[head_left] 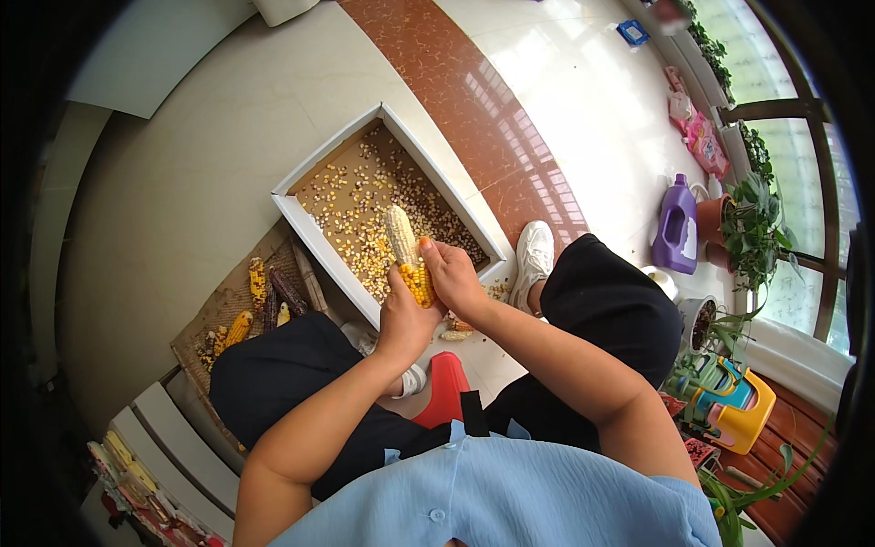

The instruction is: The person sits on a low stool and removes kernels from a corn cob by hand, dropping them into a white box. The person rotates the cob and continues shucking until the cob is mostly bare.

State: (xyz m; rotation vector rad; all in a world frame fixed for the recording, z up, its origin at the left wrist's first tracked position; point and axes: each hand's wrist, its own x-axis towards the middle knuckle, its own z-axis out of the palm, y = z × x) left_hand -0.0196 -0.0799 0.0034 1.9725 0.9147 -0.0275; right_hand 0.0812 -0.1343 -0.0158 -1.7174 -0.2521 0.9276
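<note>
Grip: your left hand (406,315) and right hand (457,276) clasp the half-bare yellow corncob (401,234).
Corncob: seemingly over the shallow white cardboard box (321,244), near its rim.
Spill: twisting sideways could flick loose yellow kernels (372,263) outside.

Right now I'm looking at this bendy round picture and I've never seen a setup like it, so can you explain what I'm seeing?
There's no machine here, just a person. The single picture comes from a wide fisheye camera worn on the head, looking down, so straight edges curve near the rim. The grip is simply two bare hands: the left hand and the right hand both hold one corn cob. Its upper part is pale and stripped; yellow kernels remain lower down.

Beneath it, a shallow white-edged box sits on the tiled floor, with loose kernels scattered over its brown bottom. To the left, more cobs, some yellow and some dark, lie on a brown woven sheet. A purple jug stands off to the right.
</note>
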